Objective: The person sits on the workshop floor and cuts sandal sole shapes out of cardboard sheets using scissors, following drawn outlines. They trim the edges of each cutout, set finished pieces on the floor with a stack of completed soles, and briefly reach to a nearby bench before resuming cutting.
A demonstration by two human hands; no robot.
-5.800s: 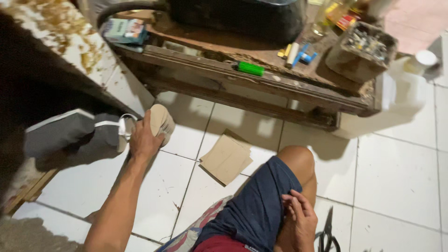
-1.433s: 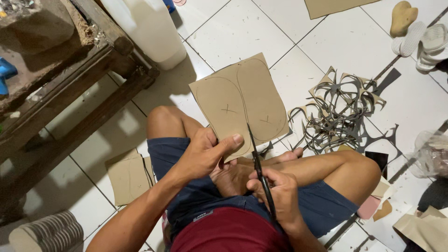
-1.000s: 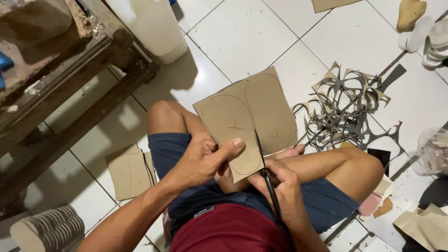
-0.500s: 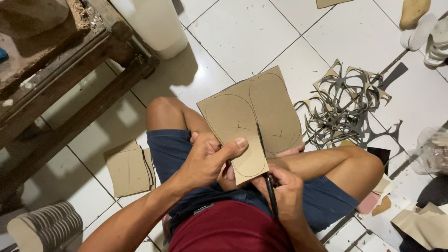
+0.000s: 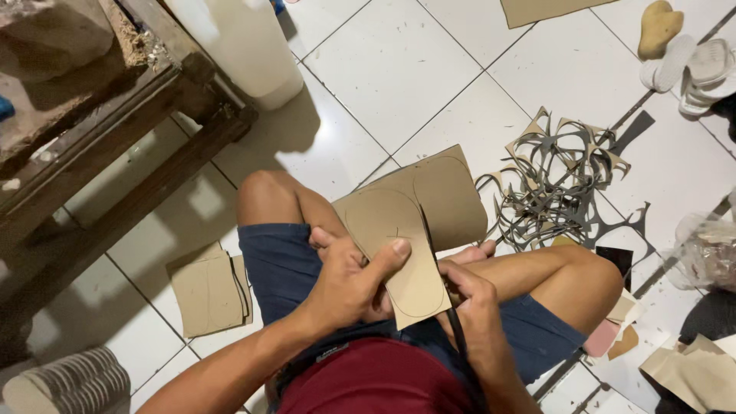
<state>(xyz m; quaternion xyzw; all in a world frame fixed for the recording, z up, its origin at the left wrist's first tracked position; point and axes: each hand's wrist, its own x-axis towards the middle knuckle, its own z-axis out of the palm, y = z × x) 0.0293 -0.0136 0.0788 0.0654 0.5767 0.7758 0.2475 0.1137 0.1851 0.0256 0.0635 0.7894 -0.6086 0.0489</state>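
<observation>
I sit cross-legged on a white tiled floor. My left hand (image 5: 349,280) grips a brown cardboard sheet (image 5: 410,222) with rounded outlines drawn on it, thumb pressed on its top face. My right hand (image 5: 475,307) is closed around the handles of black scissors (image 5: 431,238), whose blades stand in a cut running up the middle of the sheet. The sheet rests over my lap between both knees.
A tangle of cut cardboard offcuts (image 5: 560,180) lies right of my knee. Folded brown pieces (image 5: 208,290) lie at my left. A wooden bench (image 5: 100,153) and a white container (image 5: 238,46) stand at upper left. Light sandals (image 5: 690,65) lie at top right; a ribbed stack (image 5: 69,383) sits at bottom left.
Over the last second and a half the sheet has slid toward my body and my left thumb has shifted up it as the cut lengthened. Much earlier the left hand reached under the bench.
</observation>
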